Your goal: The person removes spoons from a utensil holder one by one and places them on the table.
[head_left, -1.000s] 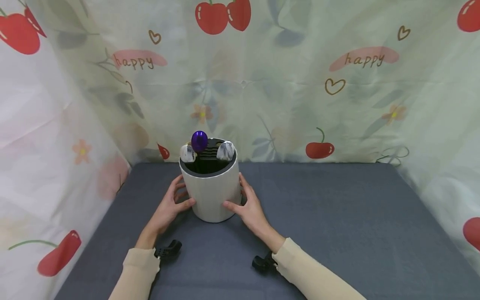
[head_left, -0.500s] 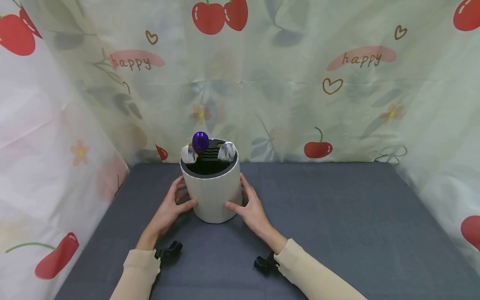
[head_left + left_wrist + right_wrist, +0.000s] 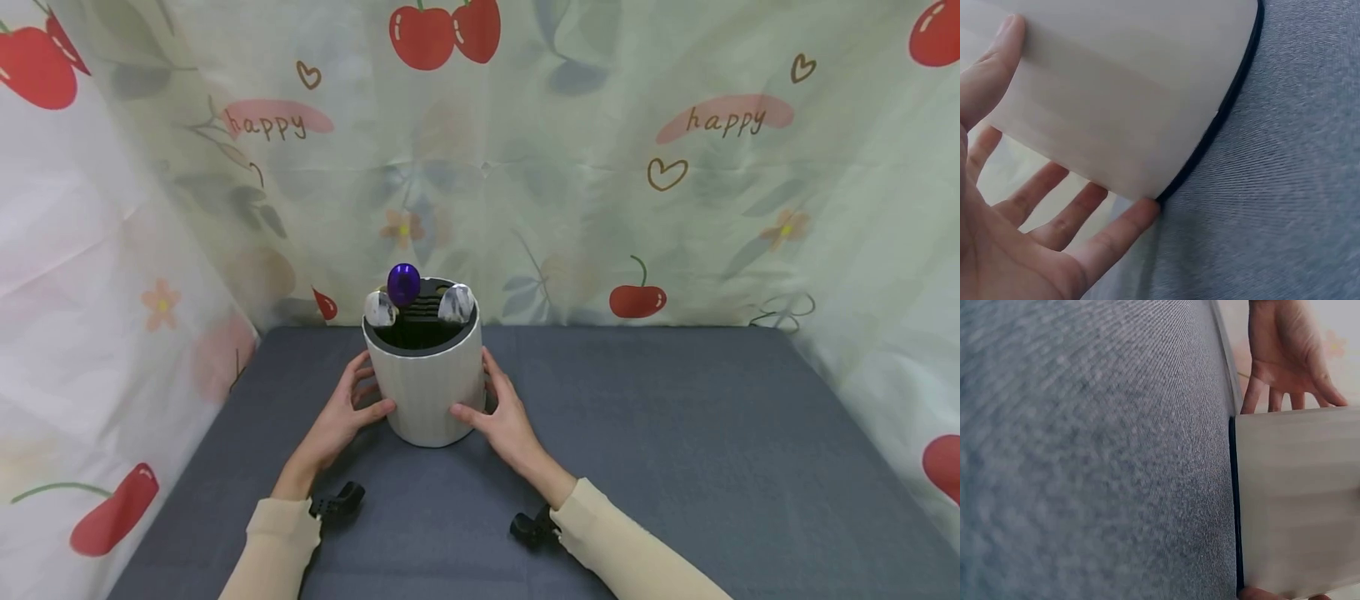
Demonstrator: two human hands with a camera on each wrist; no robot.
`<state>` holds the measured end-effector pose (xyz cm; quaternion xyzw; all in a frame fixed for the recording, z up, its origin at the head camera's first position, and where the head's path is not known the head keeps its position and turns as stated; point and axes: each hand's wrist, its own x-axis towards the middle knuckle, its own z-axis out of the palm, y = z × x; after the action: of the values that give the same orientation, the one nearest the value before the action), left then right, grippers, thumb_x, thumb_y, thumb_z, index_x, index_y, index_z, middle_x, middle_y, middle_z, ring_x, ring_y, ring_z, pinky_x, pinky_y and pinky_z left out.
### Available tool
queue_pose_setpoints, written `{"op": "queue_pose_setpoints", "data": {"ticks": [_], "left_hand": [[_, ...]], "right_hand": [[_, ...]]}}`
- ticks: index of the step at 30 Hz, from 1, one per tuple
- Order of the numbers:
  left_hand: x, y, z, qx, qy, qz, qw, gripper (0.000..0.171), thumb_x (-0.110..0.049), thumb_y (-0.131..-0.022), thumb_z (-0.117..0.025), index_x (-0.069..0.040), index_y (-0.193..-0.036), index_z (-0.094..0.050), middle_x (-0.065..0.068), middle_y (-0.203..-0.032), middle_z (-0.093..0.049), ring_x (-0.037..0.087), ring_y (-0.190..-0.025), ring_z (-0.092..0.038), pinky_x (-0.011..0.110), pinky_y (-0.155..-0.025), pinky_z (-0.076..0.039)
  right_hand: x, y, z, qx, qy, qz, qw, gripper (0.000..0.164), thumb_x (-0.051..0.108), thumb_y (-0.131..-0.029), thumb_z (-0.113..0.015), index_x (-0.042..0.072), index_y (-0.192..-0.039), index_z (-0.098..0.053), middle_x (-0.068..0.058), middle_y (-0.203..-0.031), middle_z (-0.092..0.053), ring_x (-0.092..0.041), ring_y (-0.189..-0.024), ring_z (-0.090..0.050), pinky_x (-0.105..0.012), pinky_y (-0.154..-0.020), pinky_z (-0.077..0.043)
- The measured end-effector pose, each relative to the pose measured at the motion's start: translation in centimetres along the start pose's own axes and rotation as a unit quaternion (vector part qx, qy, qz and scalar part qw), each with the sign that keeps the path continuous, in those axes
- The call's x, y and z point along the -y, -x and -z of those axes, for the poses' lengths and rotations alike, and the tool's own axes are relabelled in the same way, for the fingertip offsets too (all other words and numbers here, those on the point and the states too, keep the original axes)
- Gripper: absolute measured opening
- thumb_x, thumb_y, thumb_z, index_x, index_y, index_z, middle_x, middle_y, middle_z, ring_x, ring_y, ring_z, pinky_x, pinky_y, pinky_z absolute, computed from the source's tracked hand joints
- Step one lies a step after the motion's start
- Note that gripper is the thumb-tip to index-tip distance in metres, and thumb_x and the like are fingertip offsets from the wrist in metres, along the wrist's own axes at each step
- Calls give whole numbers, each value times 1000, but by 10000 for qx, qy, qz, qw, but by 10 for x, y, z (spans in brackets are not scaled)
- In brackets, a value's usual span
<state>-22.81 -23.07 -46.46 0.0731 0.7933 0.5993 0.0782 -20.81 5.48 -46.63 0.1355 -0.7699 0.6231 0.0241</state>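
A cream cylindrical utensil holder [image 3: 427, 396] with a dark inner rim stands upright on the grey cloth. A shiny purple spoon-like head [image 3: 403, 285] and two silvery heads, one left [image 3: 380, 308] and one right [image 3: 456, 303], stick up from it; their lower parts are hidden. My left hand [image 3: 339, 417] holds its left side, thumb in front and fingers spread along the side [image 3: 1104, 244]. On the opposite side my right hand [image 3: 504, 421] grips it likewise, its fingers partly hidden behind. In the right wrist view only fingertips [image 3: 1263, 594] of that hand show.
Grey cloth [image 3: 660, 450] covers the table. Patterned curtains [image 3: 562, 208] with cherries and the word "happy" hang behind and at both sides. A black wrist camera [image 3: 339, 500] is on the left wrist, another [image 3: 531, 528] on the right.
The utensil holder and both hands have shifted very slightly to the right. The grip of both hands looks the same.
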Motion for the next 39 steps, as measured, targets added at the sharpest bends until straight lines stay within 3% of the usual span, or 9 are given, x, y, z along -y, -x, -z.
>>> {"op": "queue_pose_setpoints", "data": {"ticks": [6,14,19,24,28,35,39], "left_hand": [[-10,4,2,26,-65,-134,9999,98,-33,-99,-75,-32,-167,-4,13,-170,-15,44,-154,-22,72,-115,-30],[-31,7,-3,-546,212,-1185,9912,78,-24,-107,-61,-38,-166,-12,8,-167,-22,33,-155,-24,65,-118,-31],[-45,12,-11,-909,250,-1530,9837,74,-19,-109,-56,-36,-166,-12,5,-166,-24,29,-155,-24,65,-117,-31],[-49,14,-22,-1281,383,-2042,9698,75,-4,-106,-56,-28,-166,-18,4,-163,-28,26,-152,-28,63,-121,-25],[-49,14,-32,-1561,145,-2439,9571,74,2,-102,-59,-21,-164,-26,3,-163,-28,25,-151,-29,62,-122,-23],[-48,14,-41,-1916,66,-2731,9427,72,6,-98,-63,-19,-160,-35,2,-160,-29,22,-150,-30,64,-121,-24],[-46,10,-43,-2016,51,-2844,9373,65,-3,-98,-69,-15,-156,-40,6,-163,-28,25,-150,-28,67,-120,-24]], "right_hand": [[-1,1,1,102,168,28,9998,98,31,-93,-81,20,-168,-18,-17,-167,-27,-42,-149,-36,-61,-114,-38],[0,-2,8,84,193,12,9998,102,41,-91,-82,19,-168,-18,-19,-165,-30,-47,-147,-36,-64,-110,-42],[4,-3,13,66,180,-115,9998,102,40,-91,-82,22,-168,-17,-19,-166,-29,-48,-149,-32,-64,-113,-39],[7,-3,19,45,104,-103,9999,102,38,-92,-82,25,-168,-17,-19,-167,-27,-48,-151,-29,-64,-114,-37],[9,-3,24,36,-23,-95,9999,102,39,-91,-82,27,-168,-17,-18,-167,-26,-47,-152,-28,-63,-112,-41],[18,-7,33,108,-8,-71,9999,97,28,-95,-80,30,-168,-16,-16,-168,-24,-43,-153,-26,-64,-116,-34],[30,-12,40,121,7,94,9999,95,22,-96,-78,28,-168,-17,-15,-168,-24,-40,-154,-26,-64,-119,-30]]}}
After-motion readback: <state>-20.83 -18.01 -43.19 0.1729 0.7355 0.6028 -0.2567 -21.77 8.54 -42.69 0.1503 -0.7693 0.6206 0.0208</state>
